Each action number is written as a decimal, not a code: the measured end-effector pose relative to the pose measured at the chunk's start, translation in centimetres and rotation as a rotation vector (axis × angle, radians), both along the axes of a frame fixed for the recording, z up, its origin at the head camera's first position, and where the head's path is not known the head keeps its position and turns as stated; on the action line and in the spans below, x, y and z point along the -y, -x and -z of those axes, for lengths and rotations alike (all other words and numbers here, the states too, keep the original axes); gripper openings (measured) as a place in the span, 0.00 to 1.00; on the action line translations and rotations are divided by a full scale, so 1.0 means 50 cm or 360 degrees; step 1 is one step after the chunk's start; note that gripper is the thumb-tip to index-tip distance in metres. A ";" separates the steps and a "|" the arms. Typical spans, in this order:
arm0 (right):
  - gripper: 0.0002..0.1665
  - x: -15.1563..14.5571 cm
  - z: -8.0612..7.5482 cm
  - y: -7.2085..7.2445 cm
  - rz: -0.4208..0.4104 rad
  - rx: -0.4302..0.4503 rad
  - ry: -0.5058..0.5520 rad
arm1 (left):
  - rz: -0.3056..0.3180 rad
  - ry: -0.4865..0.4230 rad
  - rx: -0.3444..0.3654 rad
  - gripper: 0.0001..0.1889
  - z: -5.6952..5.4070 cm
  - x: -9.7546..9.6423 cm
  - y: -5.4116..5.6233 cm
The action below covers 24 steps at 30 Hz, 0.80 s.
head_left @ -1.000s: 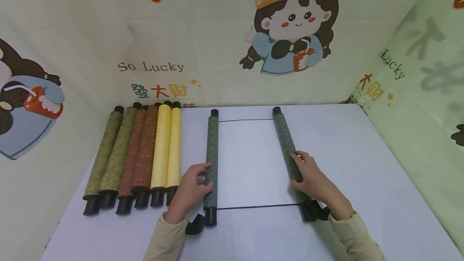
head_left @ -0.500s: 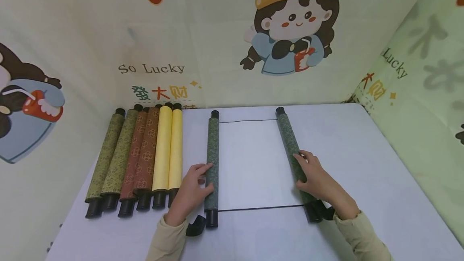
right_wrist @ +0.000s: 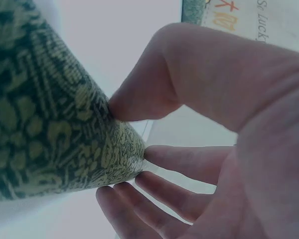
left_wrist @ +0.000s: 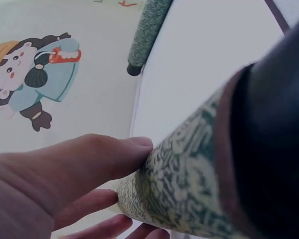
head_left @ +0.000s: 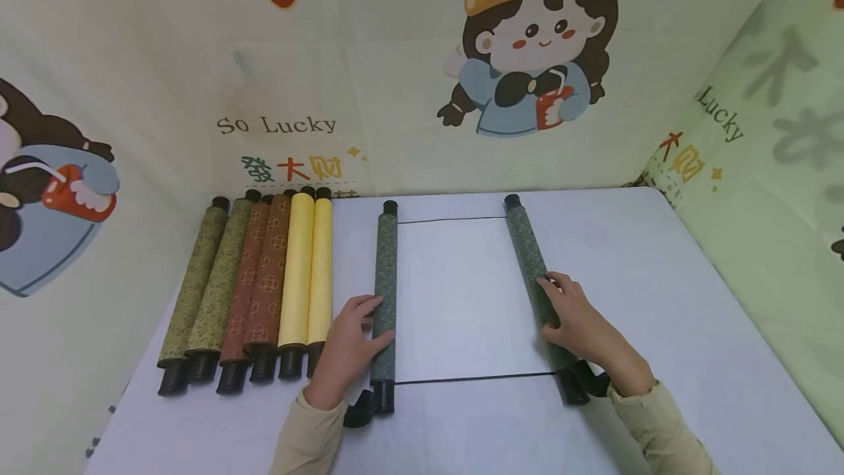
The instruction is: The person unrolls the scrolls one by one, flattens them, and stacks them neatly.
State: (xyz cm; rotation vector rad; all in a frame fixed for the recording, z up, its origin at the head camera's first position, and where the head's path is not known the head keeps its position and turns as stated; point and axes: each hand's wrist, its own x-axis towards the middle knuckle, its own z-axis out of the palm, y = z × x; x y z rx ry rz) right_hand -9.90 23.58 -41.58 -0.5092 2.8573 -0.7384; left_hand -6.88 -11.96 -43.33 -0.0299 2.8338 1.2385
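A partly unrolled hanging scroll lies on the white table, its blank white sheet (head_left: 461,299) stretched between two green patterned rolls with black end caps. My left hand (head_left: 346,350) holds the lower half of the left roll (head_left: 386,262), thumb on its inner side, fingers on its outer side. The right hand (head_left: 583,325) grips the right roll (head_left: 524,240), which slants with its near end outward. In the left wrist view, the thumb (left_wrist: 114,157) presses the patterned roll (left_wrist: 184,179). The right wrist view has thumb and fingertips around the other roll (right_wrist: 55,114).
Several rolled scrolls lie side by side at the left: olive ones (head_left: 214,277), brown-red ones (head_left: 267,277) and yellow ones (head_left: 300,270). Black curved pieces (head_left: 359,410) show by the wrists. A cartoon-printed cloth (head_left: 389,57) stands behind the table (head_left: 659,277).
The right hand and right roll have moved a little to the right, widening the sheet between the rolls. My left thumb has shifted further across the left roll, which stays nearly in place.
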 end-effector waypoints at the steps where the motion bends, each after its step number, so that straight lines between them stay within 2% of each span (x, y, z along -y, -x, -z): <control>1: 0.41 0.001 0.000 0.000 0.0001 -0.0004 -0.0005 | -0.0004 -0.0004 0.0010 0.31 0.001 0.001 0.000; 9: 0.43 0.005 0.008 -0.002 0.0027 -0.0034 -0.0047 | -0.0032 -0.0048 0.0044 0.31 0.004 0.008 -0.002; 14: 0.44 -0.001 0.009 0.000 0.0033 -0.0030 -0.0062 | -0.0053 -0.0072 0.0056 0.30 -0.001 0.010 -0.005; 24: 0.40 -0.018 0.005 0.001 0.0007 -0.0043 -0.0050 | -0.0021 0.0039 -0.0012 0.23 -0.005 0.019 -0.005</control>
